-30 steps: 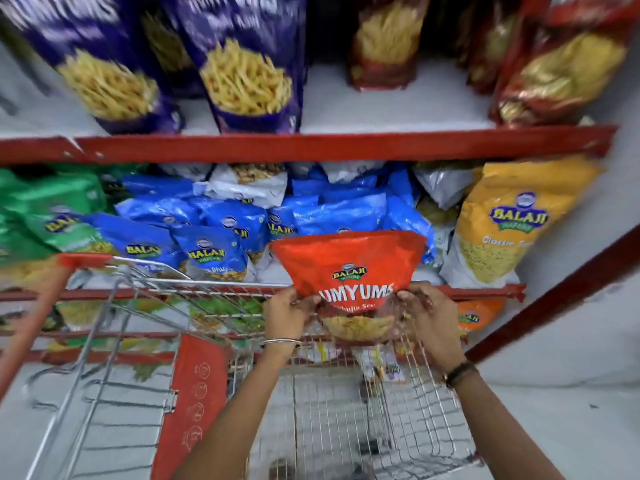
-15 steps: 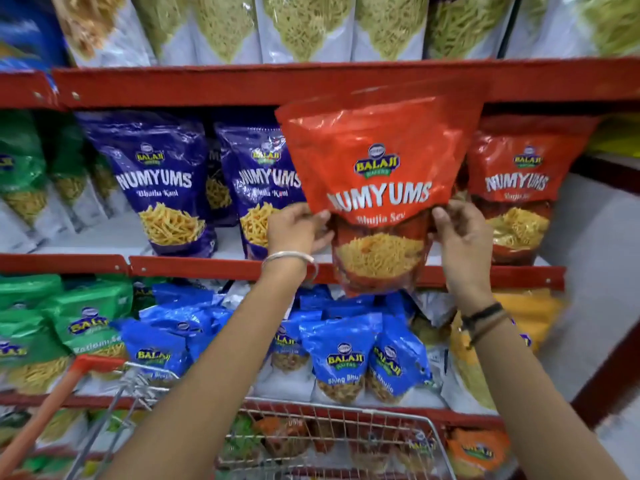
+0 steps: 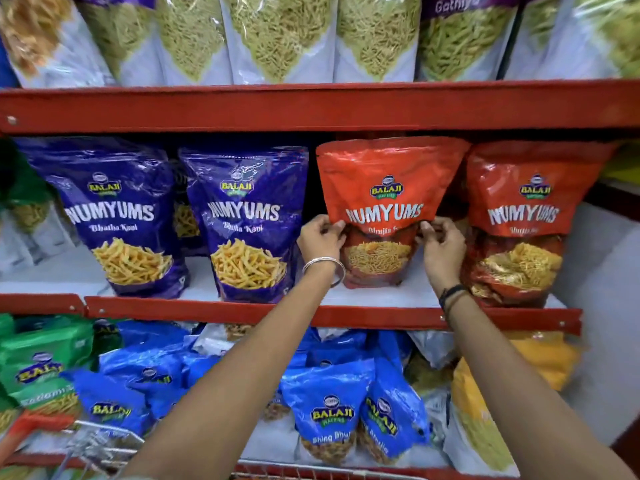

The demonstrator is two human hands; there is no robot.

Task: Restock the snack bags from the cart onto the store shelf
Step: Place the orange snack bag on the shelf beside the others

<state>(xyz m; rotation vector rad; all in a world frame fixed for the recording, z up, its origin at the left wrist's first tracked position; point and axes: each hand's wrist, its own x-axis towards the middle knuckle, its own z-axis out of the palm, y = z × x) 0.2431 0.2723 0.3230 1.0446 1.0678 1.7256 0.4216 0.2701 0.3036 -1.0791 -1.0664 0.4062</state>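
Middle shelf [image 3: 381, 297], centre-right of the frame: I hold one red snack bag [image 3: 388, 178] upright, its base resting on the white shelf board. My left hand [image 3: 320, 239] pinches the bag's left edge just below the printed name; my right hand [image 3: 441, 242] pinches the right edge at the same height. Both hands are closed on the bag, fingers curled against its front.

Just beside it, to the right, stands a second red bag [image 3: 523, 216] of the same print, upright and slightly nearer the shelf's front edge. To the left stand two purple bags [image 3: 246, 216], upright, side by side.

Upper shelf, top of the frame: a row of white bags with green sticks [image 3: 280, 36]. Lower shelf, bottom centre: blue bags [image 3: 329, 407] piled loosely, green bags [image 3: 41, 362] at lower left.

Lower left corner: the wire rim of the cart [image 3: 104, 445], blurred.

A metal bangle [image 3: 325, 268] sits on my left wrist, dark bands [image 3: 453, 296] on my right.
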